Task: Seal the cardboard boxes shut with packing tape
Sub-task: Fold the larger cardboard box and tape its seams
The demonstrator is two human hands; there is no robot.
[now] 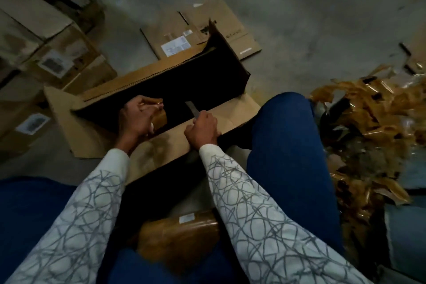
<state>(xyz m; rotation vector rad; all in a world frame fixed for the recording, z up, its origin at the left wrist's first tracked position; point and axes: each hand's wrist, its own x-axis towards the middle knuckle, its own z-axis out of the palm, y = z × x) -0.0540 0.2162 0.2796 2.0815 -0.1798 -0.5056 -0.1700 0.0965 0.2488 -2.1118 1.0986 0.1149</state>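
An open cardboard box [147, 80] lies on the floor in front of me, its inside dark and its flaps spread. My left hand [136, 120] grips a roll of brown packing tape [160, 116] over the box opening. My right hand [202, 129] rests on the near flap [232, 110] and grips a small knife, its grey blade [192, 108] pointing up over the opening. A second roll of brown tape [179, 237] lies between my legs near the bottom of the view.
Flattened cardboard [200, 27] with white labels lies behind the box. Several closed boxes [46, 37] stand at the left. A heap of crumpled brown tape scraps [373, 127] fills the right side. My blue-clad knee [285, 136] is beside the box.
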